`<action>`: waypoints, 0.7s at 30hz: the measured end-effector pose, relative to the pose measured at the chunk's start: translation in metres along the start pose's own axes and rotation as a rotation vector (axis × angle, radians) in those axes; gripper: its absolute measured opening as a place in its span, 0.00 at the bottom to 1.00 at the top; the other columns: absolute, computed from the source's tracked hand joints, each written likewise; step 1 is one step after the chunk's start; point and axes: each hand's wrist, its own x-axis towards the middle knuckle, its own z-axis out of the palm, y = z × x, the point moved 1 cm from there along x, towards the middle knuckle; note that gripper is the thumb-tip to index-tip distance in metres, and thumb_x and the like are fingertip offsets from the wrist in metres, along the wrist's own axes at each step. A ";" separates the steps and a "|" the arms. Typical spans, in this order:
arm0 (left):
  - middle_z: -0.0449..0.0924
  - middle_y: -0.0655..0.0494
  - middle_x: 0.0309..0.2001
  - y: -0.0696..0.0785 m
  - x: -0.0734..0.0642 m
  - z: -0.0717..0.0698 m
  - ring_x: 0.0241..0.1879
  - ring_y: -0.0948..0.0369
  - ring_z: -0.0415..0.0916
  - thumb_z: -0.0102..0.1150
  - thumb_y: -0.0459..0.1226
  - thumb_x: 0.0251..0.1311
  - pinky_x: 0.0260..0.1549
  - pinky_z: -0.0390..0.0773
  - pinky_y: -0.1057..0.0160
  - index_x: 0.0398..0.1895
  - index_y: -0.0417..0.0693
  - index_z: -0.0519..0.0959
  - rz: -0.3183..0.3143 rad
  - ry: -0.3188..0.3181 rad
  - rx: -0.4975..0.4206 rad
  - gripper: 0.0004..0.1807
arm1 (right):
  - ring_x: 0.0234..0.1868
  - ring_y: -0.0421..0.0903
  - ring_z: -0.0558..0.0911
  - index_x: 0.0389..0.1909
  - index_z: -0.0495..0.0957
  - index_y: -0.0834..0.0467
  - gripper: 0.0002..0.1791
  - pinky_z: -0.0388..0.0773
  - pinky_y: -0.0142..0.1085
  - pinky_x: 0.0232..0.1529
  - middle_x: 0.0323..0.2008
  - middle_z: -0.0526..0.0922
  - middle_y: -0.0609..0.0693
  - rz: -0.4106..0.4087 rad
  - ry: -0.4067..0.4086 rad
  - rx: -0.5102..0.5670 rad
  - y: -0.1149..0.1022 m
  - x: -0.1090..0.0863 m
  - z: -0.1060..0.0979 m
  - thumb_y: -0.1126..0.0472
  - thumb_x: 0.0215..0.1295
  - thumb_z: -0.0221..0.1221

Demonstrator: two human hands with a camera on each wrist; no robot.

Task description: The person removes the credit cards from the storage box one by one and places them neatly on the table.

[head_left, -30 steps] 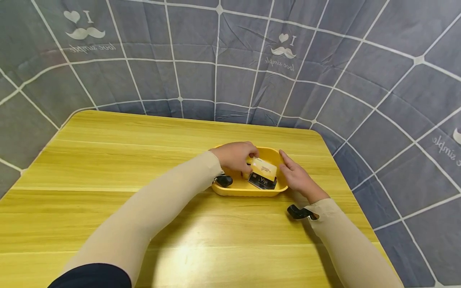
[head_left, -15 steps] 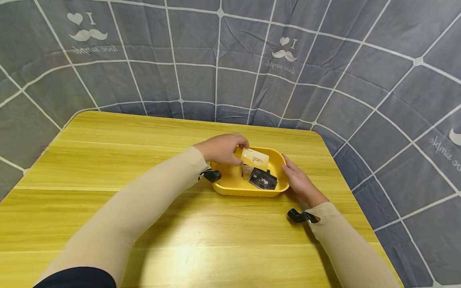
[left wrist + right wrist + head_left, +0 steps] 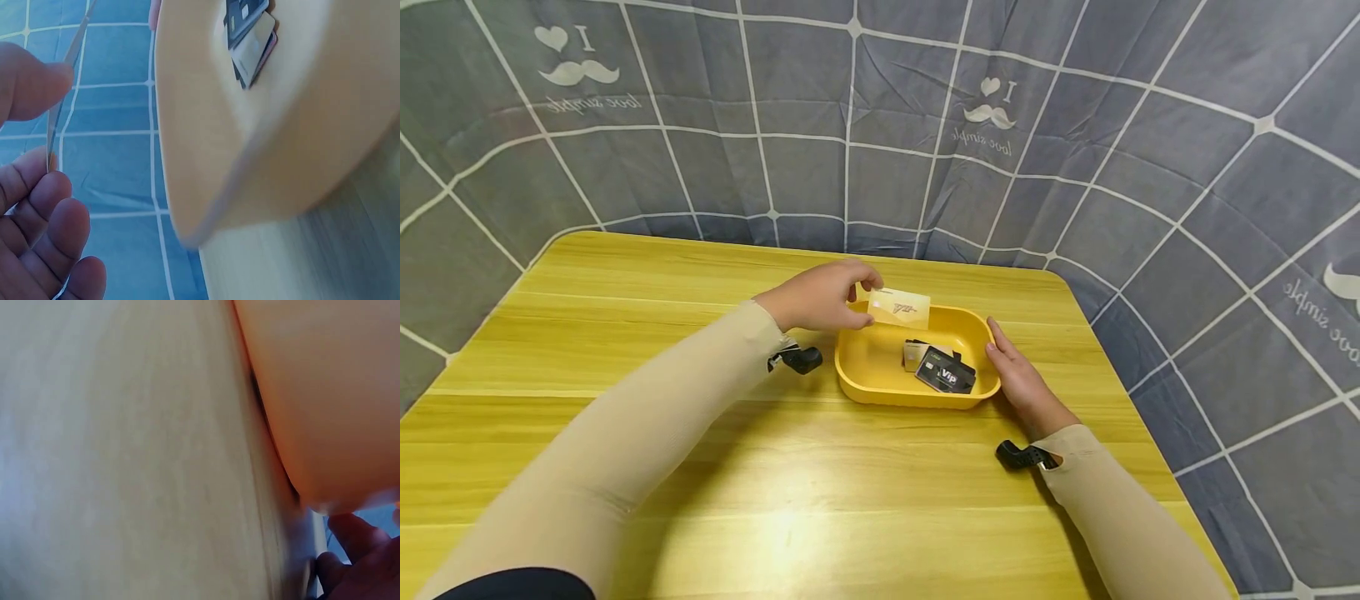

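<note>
My left hand (image 3: 822,296) pinches a cream and yellow card (image 3: 901,309) between thumb and fingers, above the far left rim of a yellow plastic basin (image 3: 868,393). In the left wrist view the card (image 3: 60,106) shows almost edge-on, with the other fingers loosely bent below. Inside the basin, toward its right half, lies a small overlapping pile of cards, topped by a black VIP card (image 3: 946,372); a paler card (image 3: 913,356) sticks out beside it. My right hand (image 3: 1026,379) rests against the basin's right end, its fingers fairly straight along the outer wall.
The basin stands on a yellow wood-grain table (image 3: 820,492). A grey cloth curtain (image 3: 805,108) with white grid lines hangs behind and to the right of the table. Black wrist devices (image 3: 1026,456) project from both beige sleeves.
My left hand has lifted the cream and yellow card out of the basin and carried it left and away from me. The pile is now uncovered. My right hand stays at the basin's end.
</note>
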 end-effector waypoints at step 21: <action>0.77 0.49 0.59 -0.052 -0.067 -0.035 0.51 0.51 0.76 0.72 0.43 0.63 0.54 0.77 0.49 0.63 0.45 0.78 -0.130 0.159 -0.047 0.27 | 0.86 0.54 0.42 0.87 0.36 0.48 0.38 0.54 0.48 0.78 0.87 0.35 0.48 -0.130 -0.072 0.077 0.003 -0.004 0.000 0.57 0.87 0.43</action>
